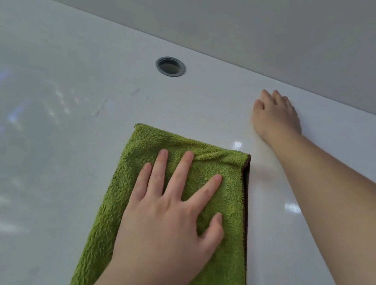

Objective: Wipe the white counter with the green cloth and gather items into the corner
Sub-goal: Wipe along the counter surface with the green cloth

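In the head view, the green cloth point(222, 268) lies folded on the white bench point(48, 147), near and centre, its brown edge showing along the right side. The left hand point(170, 224) presses flat on it, fingers straight and spread wide. The right hand point(276, 116) rests palm down on the bare bench further right, fingers straight, close to the wall point(224, 14). A grey ringed hole point(170, 66) sits far left of it.
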`<state>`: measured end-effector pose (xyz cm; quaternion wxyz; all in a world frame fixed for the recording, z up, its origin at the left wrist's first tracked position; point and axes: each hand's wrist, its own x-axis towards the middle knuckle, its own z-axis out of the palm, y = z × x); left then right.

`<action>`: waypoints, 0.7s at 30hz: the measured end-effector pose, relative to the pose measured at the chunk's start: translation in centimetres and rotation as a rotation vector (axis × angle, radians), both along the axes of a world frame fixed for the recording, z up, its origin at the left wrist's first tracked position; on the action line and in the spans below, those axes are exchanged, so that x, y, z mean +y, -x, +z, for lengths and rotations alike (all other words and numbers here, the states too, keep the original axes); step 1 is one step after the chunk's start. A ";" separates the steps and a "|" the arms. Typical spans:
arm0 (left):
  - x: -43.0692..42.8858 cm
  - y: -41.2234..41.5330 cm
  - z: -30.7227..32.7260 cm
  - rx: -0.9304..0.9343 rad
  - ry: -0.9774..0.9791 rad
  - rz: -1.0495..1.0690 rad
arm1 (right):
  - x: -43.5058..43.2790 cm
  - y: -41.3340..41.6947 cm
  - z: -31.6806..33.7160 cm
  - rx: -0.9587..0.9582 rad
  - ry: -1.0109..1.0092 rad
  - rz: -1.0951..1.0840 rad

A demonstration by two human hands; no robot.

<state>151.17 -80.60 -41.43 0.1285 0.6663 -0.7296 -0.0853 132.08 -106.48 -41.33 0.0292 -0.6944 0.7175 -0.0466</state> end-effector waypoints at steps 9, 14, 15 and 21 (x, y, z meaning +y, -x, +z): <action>-3.3 0.2 0.3 0.029 -0.035 0.047 | -0.2 -0.1 -0.1 0.005 -0.030 -0.014; -8.3 0.4 0.1 0.039 -0.023 0.067 | -0.5 -0.1 0.2 0.020 -0.022 -0.029; -9.5 0.4 0.1 0.038 -0.023 0.071 | -0.7 -0.3 0.4 0.043 -0.012 -0.029; -17.2 0.6 -0.3 0.014 -0.026 0.098 | -2.7 -1.1 1.0 0.117 0.069 -0.044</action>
